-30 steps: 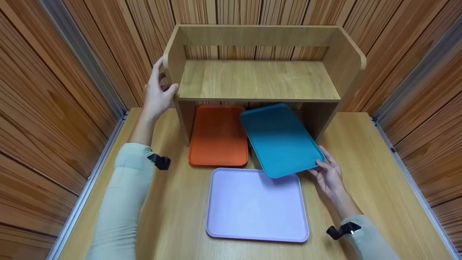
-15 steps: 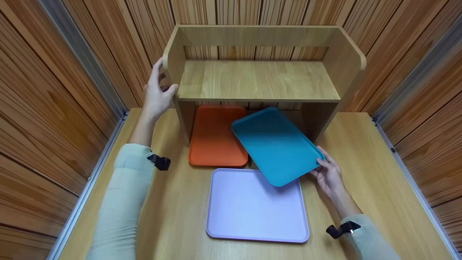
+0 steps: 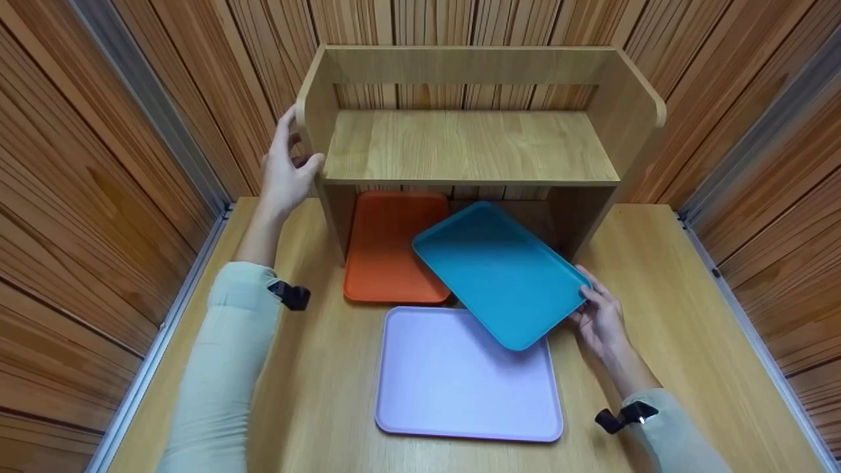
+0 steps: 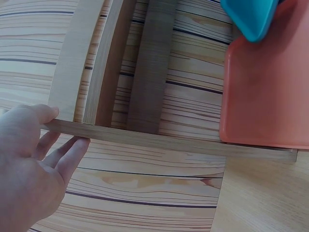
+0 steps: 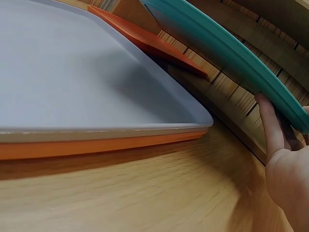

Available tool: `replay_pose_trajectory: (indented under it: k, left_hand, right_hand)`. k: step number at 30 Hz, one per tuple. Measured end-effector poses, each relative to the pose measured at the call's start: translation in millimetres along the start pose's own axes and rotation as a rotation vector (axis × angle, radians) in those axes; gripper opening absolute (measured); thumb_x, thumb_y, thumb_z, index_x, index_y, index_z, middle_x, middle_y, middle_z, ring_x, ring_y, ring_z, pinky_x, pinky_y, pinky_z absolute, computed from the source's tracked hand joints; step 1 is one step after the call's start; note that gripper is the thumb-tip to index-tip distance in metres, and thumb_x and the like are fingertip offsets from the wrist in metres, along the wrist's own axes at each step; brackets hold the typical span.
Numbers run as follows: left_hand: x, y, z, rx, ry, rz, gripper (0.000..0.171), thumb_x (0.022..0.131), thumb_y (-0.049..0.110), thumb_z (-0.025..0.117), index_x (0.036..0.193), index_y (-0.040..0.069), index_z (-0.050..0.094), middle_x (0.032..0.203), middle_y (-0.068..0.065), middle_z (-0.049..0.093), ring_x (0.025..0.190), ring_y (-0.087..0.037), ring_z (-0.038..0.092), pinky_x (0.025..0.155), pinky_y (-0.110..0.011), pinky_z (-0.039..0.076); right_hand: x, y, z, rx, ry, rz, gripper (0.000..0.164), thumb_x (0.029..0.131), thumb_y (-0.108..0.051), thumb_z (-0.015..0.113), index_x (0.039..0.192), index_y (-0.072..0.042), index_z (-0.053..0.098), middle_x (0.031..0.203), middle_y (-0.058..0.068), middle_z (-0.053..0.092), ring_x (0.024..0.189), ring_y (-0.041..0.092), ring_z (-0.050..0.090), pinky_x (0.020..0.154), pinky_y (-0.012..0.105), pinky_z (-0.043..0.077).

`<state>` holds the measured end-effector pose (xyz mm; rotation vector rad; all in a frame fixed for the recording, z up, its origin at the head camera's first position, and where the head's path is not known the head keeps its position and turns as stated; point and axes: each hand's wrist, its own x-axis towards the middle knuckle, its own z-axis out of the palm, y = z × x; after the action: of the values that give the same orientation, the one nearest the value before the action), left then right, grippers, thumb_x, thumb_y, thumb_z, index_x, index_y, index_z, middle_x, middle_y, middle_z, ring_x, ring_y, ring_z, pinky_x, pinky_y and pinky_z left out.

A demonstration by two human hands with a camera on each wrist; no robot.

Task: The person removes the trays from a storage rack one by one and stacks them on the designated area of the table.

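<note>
A blue-green tray [image 3: 502, 276] hangs tilted in front of the wooden shelf [image 3: 473, 148], its right corner pinched by my right hand [image 3: 601, 318]. It overlaps both the orange tray [image 3: 394, 249] at the left under the shelf and the lavender tray [image 3: 453, 387] on the table. Under the lavender tray, an orange edge [image 5: 96, 149] shows in the right wrist view. With thumb and fingers on opposite faces, my left hand [image 3: 286, 167] grips the left side panel [image 4: 169, 141] of the shelf. In the right wrist view my right fingers [image 5: 270, 121] support the tray from underneath.
Wood-panelled walls [image 3: 66, 164] enclose the table [image 3: 328, 407] at the back and both sides. Metal strips [image 3: 158, 328] run along its left and right edges. The shelf's right side panel [image 3: 578, 210] stands behind the raised tray.
The blue-green tray has swung clockwise, its far end moving left over the orange tray and its near corner coming forward over the lavender one. My left hand has stayed on the shelf.
</note>
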<state>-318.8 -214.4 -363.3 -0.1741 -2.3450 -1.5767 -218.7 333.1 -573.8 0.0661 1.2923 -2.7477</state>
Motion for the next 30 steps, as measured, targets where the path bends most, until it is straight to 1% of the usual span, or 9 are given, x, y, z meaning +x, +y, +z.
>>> replay_pose_trajectory:
  k: [7,10,14,17,27,30]
  left_hand:
    - [-1.9,0.5,-0.6,-0.001,-0.002,0.001,0.082,0.112,0.003,0.06,0.181,0.027,0.022,0.182,-0.019,0.038,0.165,-0.043,0.048,0.13,-0.065,0.05]
    - [-1.9,0.3,-0.8,0.002,0.0,0.009,0.081,0.112,0.003,0.059,0.181,0.026,0.023,0.182,-0.018,0.039,0.166,-0.041,0.046,0.131,-0.064,0.049]
    - [-1.7,-0.2,-0.7,0.003,0.007,0.016,0.081,0.112,0.002,0.06,0.181,0.024,0.024,0.183,-0.015,0.036,0.169,-0.036,0.042,0.134,-0.059,0.047]
    - [-1.4,-0.5,-0.4,-0.001,0.009,0.019,0.081,0.111,0.001,0.06,0.181,0.023,0.024,0.184,-0.013,0.034,0.169,-0.034,0.042,0.135,-0.057,0.047]
    - [-2.4,1.7,-0.2,-0.001,0.007,0.004,0.082,0.111,0.002,0.06,0.181,0.026,0.024,0.184,-0.014,0.034,0.17,-0.036,0.041,0.133,-0.059,0.048]
    - [-1.9,1.5,-0.2,-0.006,0.006,-0.004,0.082,0.111,0.002,0.06,0.181,0.027,0.024,0.184,-0.014,0.034,0.17,-0.036,0.041,0.132,-0.06,0.049]
  right_hand:
    - [0,-1,0,-0.042,-0.008,0.013,0.039,0.122,-0.017,0.042,0.143,-0.018,0.075,0.134,0.003,0.082,0.116,0.019,0.084,0.095,0.037,0.073]
    - [1,-1,1,-0.07,-0.007,0.012,0.039,0.122,-0.02,0.043,0.144,-0.018,0.075,0.134,0.002,0.081,0.116,0.018,0.084,0.095,0.037,0.073]
    - [3,-1,2,-0.124,-0.001,0.008,0.038,0.122,-0.022,0.045,0.144,-0.019,0.075,0.134,-0.002,0.08,0.116,0.015,0.083,0.097,0.033,0.072]
    - [3,0,4,-0.15,-0.002,0.008,0.038,0.122,-0.022,0.045,0.143,-0.019,0.076,0.134,-0.003,0.08,0.118,0.014,0.082,0.098,0.031,0.071]
    - [3,2,11,-0.133,-0.014,0.047,0.038,0.122,-0.022,0.045,0.14,-0.019,0.079,0.134,-0.004,0.082,0.119,0.012,0.082,0.101,0.028,0.069]
    - [3,2,14,-0.151,-0.011,0.062,0.039,0.122,-0.022,0.044,0.138,-0.021,0.08,0.132,-0.005,0.082,0.118,0.011,0.082,0.102,0.027,0.069]
